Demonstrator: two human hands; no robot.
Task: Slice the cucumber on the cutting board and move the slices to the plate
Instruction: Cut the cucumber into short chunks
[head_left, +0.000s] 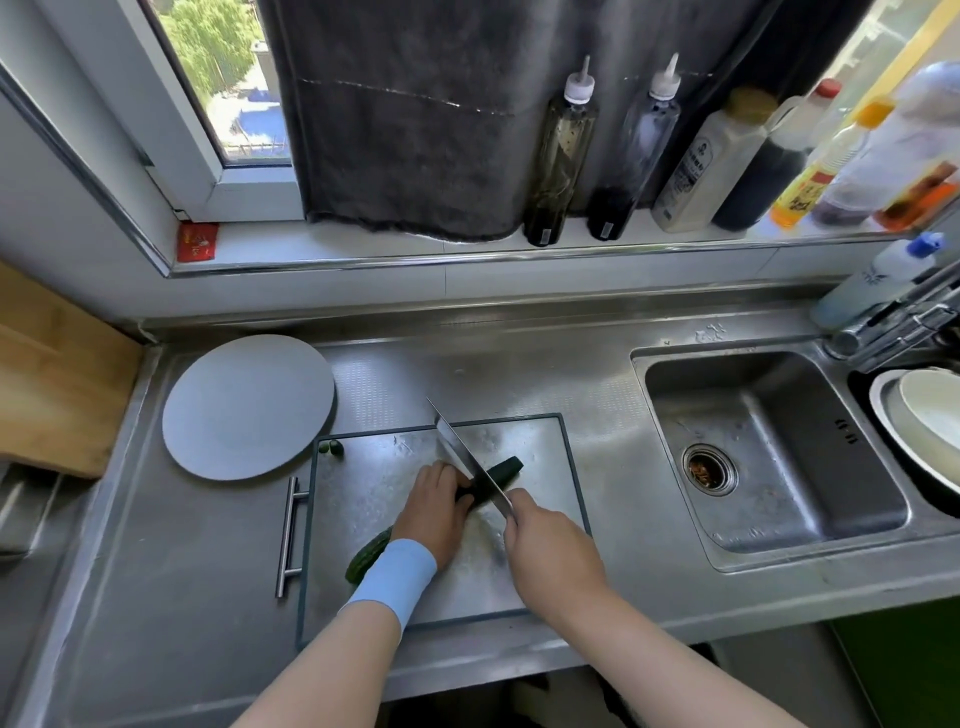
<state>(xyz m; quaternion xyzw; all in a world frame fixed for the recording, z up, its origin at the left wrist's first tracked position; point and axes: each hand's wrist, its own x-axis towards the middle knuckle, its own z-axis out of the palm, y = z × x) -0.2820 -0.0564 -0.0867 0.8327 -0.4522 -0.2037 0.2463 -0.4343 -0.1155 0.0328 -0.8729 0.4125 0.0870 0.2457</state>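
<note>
Stainless steel covers the table (182, 571), scuffed and dull, seen from above. Nearest the viewer, two bare forearms reach forward; the left wrist wears a pale blue wristband (395, 577).

The left hand (434, 506) lies on a dark green cucumber (368, 561), its fingers (447, 475) curled over it and pinning it down. The cucumber lies aslant on a metal cutting board (374, 478) with a dark rim; one end shows behind the left wrist, the other sticks out beyond the fingers.

The right hand (545, 545) is clenched around the handle of a knife (467, 457). The handle is hidden in the grip. The wide blade crosses the cucumber just beyond the left fingers, touching or nearly touching them.

Left of the left fingers, two small cucumber ends (331, 446) sit in the board's far corner. Just beyond them lies a round grey plate (248, 405), its edge overlapping that corner. A wooden board (52, 384) lies at the far left.

Right of the right fingers, well apart, is a steel sink (769, 457), with stacked white bowls (919, 421) and a tap (893, 327) beyond it.

Farthest away, a windowsill holds a row of sauce bottles (561, 156) and a red packet (196, 241). A dark grey cloth (415, 130) hangs over the window (218, 67), where sunlit greenery shows.
</note>
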